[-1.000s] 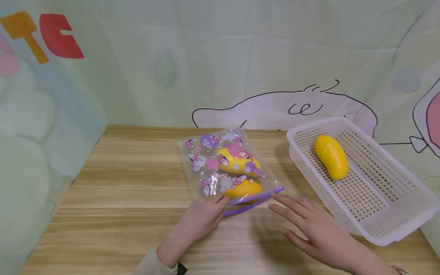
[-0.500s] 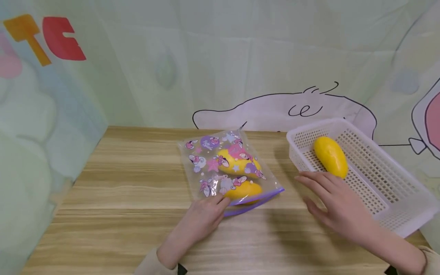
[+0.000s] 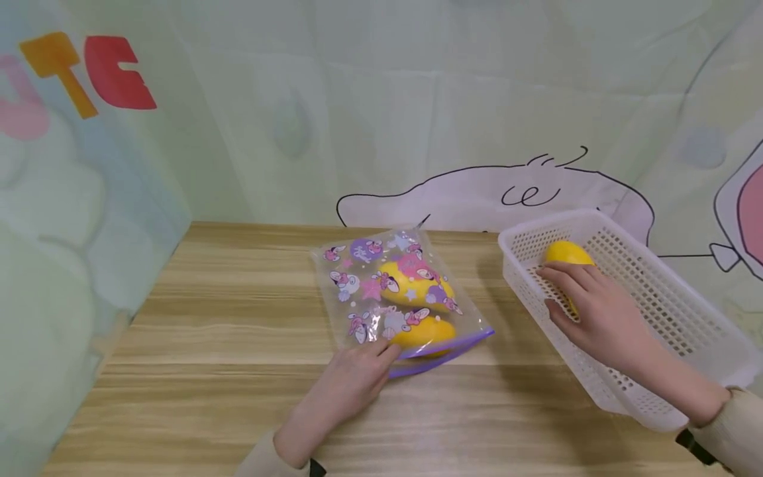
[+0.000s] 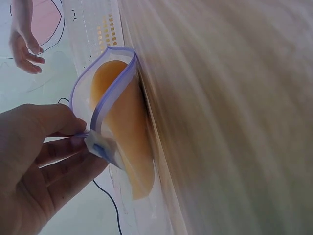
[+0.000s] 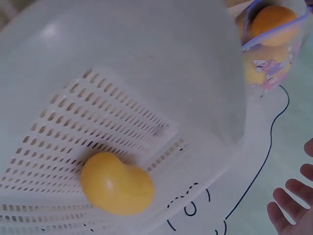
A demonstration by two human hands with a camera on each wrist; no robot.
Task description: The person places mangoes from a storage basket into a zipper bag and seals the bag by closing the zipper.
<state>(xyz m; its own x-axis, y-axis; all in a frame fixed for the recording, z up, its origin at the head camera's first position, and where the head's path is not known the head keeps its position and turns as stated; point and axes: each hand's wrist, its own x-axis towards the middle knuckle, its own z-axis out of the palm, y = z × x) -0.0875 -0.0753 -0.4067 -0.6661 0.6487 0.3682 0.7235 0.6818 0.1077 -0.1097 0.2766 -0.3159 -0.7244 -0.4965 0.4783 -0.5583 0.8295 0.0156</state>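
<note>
Yellow fruit point(image 5: 117, 185) in basket point(image 3: 673, 301), below spread, empty right grip point(image 3: 602, 318); left grip point(image 3: 357, 374) pinches bag point(image 3: 369, 291).

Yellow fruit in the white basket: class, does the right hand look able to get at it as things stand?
Probably yes: the right hand, holding nothing, hovers above the open-topped white basket, near the yellow fruit, and nothing appears to lie between them.

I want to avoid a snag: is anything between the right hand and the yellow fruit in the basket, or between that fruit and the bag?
Nothing visible separates the right hand from the yellow fruit. Between the fruit and the bag stands the basket wall nearer the bag, so a lift seems needed.
</note>
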